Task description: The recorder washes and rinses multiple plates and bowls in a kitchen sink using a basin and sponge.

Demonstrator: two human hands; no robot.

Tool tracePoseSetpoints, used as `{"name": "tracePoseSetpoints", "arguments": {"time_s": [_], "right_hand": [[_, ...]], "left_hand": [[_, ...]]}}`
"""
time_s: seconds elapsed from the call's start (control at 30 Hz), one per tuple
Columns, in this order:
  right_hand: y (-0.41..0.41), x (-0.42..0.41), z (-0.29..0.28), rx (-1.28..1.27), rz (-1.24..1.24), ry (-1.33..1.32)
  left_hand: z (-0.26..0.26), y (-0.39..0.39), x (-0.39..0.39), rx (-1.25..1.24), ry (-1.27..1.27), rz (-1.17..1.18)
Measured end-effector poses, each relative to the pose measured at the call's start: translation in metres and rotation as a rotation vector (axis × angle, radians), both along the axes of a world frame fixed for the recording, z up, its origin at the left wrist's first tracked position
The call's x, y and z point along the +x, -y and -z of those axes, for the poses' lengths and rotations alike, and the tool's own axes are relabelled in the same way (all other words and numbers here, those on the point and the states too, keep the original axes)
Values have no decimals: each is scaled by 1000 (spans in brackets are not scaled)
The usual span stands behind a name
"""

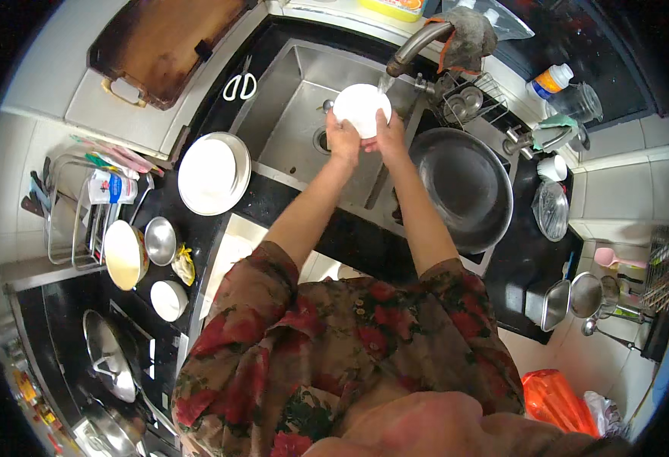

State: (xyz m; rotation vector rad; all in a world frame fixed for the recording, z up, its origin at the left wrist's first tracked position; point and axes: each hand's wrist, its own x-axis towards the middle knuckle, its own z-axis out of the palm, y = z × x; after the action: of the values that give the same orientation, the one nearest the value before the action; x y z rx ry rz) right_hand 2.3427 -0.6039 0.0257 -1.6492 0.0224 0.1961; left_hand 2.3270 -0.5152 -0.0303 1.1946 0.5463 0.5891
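A round white dish is held between both hands over the stainless steel sink. My left hand grips its lower left edge and my right hand its lower right edge. Water runs from the metal faucet onto the dish's upper right. Behind the dish, a small spoon lies in the sink, near the drain, which my left hand partly hides. Whether the dish is a plate or a shallow bowl, I cannot tell.
White plates are stacked left of the sink, below white-handled scissors. A large dark wok stands at the right. Farther left are a yellowish bowl, a metal bowl and a white bowl. A grey cloth hangs over the faucet.
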Motion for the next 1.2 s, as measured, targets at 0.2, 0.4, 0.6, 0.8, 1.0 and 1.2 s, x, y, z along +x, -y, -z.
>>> {"name": "tracePoseSetpoints", "arguments": {"time_s": [0.2,0.4,0.6,0.8,1.0,1.2], "right_hand": [[22,20,4,-641,37,493],[16,18,-27,-852,103,374],[16,12,-42,-930,21,277],[40,14,-2,-490,-197,282],[43,-2,-58,378,-396,-291],[44,12,-24,133,-330,-372]], "left_hand": [[-63,-6,-19,136,-225,308],[-82,-9,-30,450,-264,312],[-60,-25,-24,735,-271,294],[-77,-37,-21,477,-302,428],[-70,-41,-7,-61,-214,511],[-20,-39,24,121,-190,659]]}}
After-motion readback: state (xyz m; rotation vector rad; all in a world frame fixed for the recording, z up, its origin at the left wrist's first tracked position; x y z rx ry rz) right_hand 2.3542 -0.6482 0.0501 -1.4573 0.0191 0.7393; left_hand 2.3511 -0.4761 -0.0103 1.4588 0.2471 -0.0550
